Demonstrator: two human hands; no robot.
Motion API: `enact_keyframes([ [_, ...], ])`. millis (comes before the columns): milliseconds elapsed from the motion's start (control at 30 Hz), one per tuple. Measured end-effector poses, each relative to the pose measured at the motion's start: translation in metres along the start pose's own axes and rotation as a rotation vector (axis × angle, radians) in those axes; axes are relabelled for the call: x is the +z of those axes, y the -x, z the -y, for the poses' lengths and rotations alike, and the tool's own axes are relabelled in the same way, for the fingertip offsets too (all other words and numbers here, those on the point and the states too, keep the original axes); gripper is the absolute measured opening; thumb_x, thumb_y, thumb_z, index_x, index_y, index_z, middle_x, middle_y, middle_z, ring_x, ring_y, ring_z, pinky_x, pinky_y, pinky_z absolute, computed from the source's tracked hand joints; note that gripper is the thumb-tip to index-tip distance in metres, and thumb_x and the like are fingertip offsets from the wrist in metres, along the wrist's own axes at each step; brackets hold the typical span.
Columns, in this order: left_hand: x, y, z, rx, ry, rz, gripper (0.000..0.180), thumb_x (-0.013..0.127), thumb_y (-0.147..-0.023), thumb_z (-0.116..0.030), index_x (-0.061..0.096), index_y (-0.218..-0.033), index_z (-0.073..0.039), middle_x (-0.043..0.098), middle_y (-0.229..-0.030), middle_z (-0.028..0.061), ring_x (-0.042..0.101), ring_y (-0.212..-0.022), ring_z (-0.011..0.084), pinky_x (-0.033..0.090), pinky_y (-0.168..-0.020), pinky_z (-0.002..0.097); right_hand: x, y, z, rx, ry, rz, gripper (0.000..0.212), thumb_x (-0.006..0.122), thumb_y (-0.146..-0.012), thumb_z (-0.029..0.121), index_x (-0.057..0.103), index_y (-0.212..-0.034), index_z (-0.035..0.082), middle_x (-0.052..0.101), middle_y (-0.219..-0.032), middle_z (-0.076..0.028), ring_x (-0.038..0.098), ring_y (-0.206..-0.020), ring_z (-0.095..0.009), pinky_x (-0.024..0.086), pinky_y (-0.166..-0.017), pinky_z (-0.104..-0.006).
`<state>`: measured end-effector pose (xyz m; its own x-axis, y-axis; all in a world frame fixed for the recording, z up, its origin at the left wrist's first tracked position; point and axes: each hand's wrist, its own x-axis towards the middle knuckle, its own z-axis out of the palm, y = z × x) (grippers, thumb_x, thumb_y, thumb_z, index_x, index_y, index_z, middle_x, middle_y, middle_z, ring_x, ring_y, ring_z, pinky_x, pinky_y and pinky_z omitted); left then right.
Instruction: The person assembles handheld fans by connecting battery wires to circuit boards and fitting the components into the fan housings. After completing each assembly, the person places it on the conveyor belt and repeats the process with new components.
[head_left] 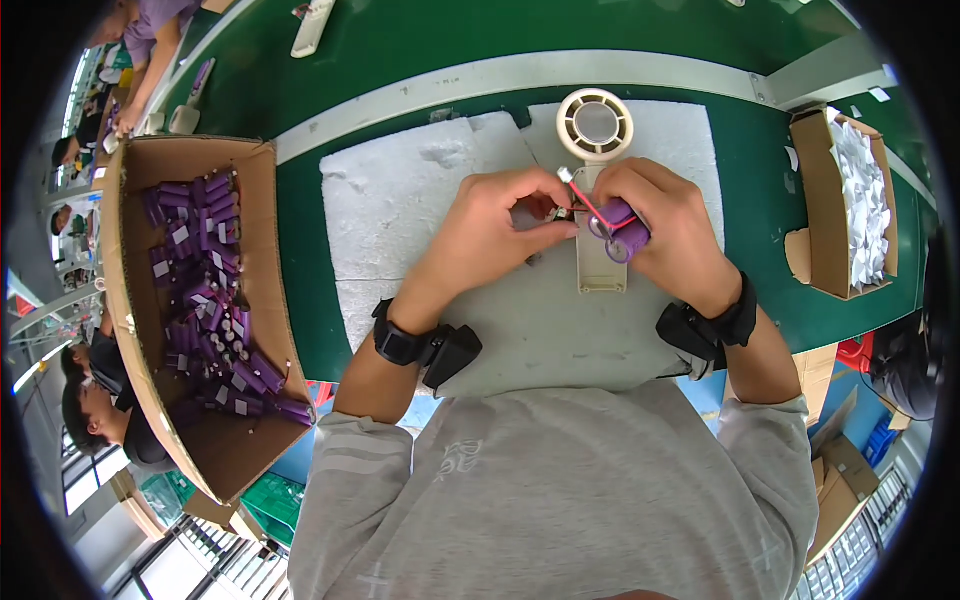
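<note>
Wristbands (pixel 400 340), black and bulky, circle our forearms just below the middle of the frame. Beyond them, our right hand (pixel 675 215) has its grip closed round purple battery cells (pixel 630 241), which are held over the handle of a cream fan (pixel 601 272) at centre. Our left hand (pixel 488 222) curls its fingertips about small parts beside the cells; we cannot tell whether its grip has closed on them. We judge the work to be partway: a red wire (pixel 592 204) runs from the cells towards a white connector (pixel 566 174), so the wiring looks at least begun, but that connector hangs free, the cells are not seated, and the handle lies open with no cover on it. Under the fan we see a white foam sheet (pixel 400 180). At the left of the frame, a deep cardboard box (pixel 262 280) holds many loose purple cells, some with pale tags; at the right, a smaller carton (pixel 820 210) is heaped with white pieces (pixel 862 200) whose kind we cannot make out. Farther off, a pale rail (pixel 520 76) crosses the green bench (pixel 430 45), and a co-worker in purple (pixel 155 35) sits at upper left.
</note>
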<state>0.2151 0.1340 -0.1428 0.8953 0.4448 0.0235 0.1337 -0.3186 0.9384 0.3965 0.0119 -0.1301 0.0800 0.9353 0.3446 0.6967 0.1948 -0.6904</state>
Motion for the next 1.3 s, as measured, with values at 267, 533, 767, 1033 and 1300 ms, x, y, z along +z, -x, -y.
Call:
enact_keyframes([
  [267,-0.005,0.001,0.003,0.059,0.026,-0.032,0.024,0.074,-0.075,-0.003,0.067,-0.099,-0.004,0.067,-0.081,0.0078,0.065,-0.069,0.0183,0.054,-0.066,0.028,0.01,-0.002,0.008,-0.072,0.081,0.008,0.029,0.076,-0.062,-0.003,0.06,-0.085,0.005,0.064,-0.08,-0.006,0.059,-0.071,-0.025,0.049,-0.06,-0.0327],
  [533,-0.003,0.0,0.0,0.136,0.048,-0.064,0.027,0.068,-0.072,0.005,0.069,-0.098,-0.005,0.068,-0.086,0.0089,0.065,-0.071,0.0218,0.053,-0.065,0.0301,0.016,0.001,0.018,-0.052,0.132,0.031,0.03,0.079,-0.058,0.0,0.061,-0.081,0.007,0.065,-0.076,-0.005,0.059,-0.071,-0.023,0.049,-0.06,-0.032],
  [767,-0.012,0.002,0.007,0.208,-0.033,-0.008,0.035,0.065,-0.07,0.015,0.068,-0.101,-0.003,0.064,-0.089,0.0079,0.063,-0.074,0.0184,0.052,-0.064,0.0283,0.017,0.002,0.019,-0.036,0.224,0.06,0.032,0.079,-0.053,0.0,0.063,-0.08,0.008,0.065,-0.076,-0.004,0.059,-0.073,-0.023,0.049,-0.061,-0.0323],
  [1033,-0.003,0.007,-0.006,0.157,-0.002,-0.028,0.037,0.062,-0.066,0.017,0.067,-0.095,-0.005,0.061,-0.097,0.0082,0.062,-0.078,0.0195,0.05,-0.064,0.0269,0.014,0.004,0.014,-0.081,0.275,0.059,0.032,0.078,-0.053,0.002,0.064,-0.08,0.008,0.066,-0.078,-0.004,0.059,-0.073,-0.024,0.049,-0.061,-0.0315],
  [1300,0.005,0.001,0.002,0.15,0.036,-0.068,0.03,0.061,-0.07,0.016,0.066,-0.091,-0.004,0.059,-0.096,0.0075,0.062,-0.078,0.0169,0.049,-0.064,0.0252,0.013,0.002,0.01,-0.106,0.284,0.033,0.032,0.078,-0.052,0.005,0.064,-0.08,0.008,0.066,-0.079,-0.004,0.059,-0.073,-0.023,0.05,-0.06,-0.0316],
])
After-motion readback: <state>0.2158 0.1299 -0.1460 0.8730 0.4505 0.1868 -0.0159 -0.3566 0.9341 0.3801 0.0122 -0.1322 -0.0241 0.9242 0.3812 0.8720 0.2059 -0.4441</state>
